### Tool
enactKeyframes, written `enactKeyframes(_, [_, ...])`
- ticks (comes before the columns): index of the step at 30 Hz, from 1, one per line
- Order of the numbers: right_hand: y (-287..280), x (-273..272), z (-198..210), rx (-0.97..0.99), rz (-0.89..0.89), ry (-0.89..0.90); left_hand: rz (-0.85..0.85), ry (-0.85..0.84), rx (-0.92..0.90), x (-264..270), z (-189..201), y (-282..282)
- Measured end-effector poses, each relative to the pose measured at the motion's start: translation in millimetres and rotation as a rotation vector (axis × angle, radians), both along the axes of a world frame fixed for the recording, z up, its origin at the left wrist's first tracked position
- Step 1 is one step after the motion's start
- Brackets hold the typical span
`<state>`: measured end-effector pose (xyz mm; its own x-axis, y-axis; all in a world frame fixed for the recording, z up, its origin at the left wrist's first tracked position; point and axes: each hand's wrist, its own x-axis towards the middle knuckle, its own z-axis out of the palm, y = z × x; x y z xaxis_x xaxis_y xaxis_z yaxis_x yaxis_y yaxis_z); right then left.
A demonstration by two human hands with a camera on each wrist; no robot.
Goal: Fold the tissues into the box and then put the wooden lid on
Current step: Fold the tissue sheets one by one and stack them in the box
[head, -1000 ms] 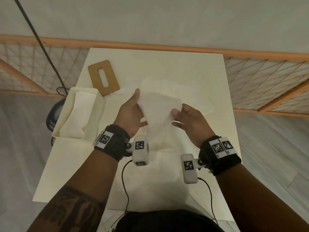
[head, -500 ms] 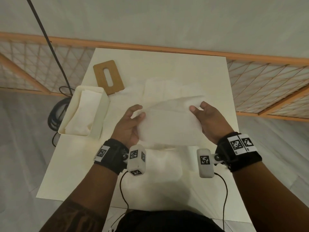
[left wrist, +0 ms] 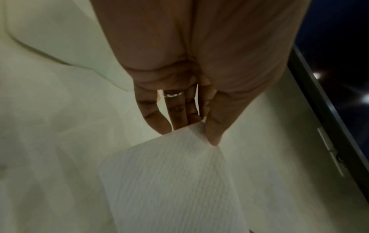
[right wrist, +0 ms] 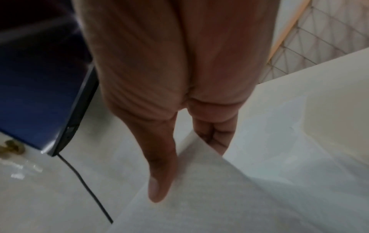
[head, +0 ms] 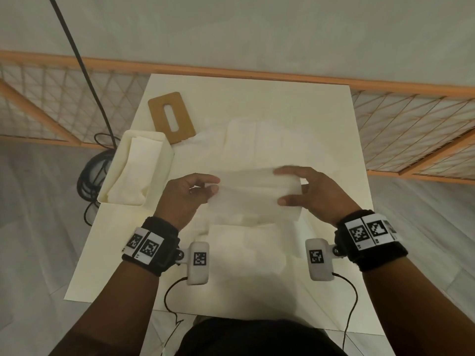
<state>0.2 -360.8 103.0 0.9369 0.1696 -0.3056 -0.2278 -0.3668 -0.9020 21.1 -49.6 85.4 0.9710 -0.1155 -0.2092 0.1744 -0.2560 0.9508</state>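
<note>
Tissue (head: pixel 253 195) pinched at both ends: left hand (head: pixel 183 195) on one end, right hand (head: pixel 317 192) on the other. Box (head: pixel 164 163) just beyond left hand; lid (head: pixel 171 120) farther beyond.

Black wristbands (head: pixel 159 249); white tagged cameras (head: pixel 198 262).
</note>
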Motion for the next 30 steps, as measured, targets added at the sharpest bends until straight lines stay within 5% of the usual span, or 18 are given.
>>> enactKeyframes(6, [11.8, -13.2, -20.8, -0.272, -0.071, -0.011, -0.015, -0.124, 0.251, -7.5, -3.9, 8.4])
enactKeyframes(20, [20.3, -57.2, -71.2, -0.151, -0.140, 0.187, -0.093, 0.155, 0.278, -28.7, -59.1, 25.1])
enactKeyframes(30, [32.2, -62.8, -117.2, -0.450, -0.101, 0.338, -0.223, 0.238, 0.555, -44.9, -106.9, 16.5])
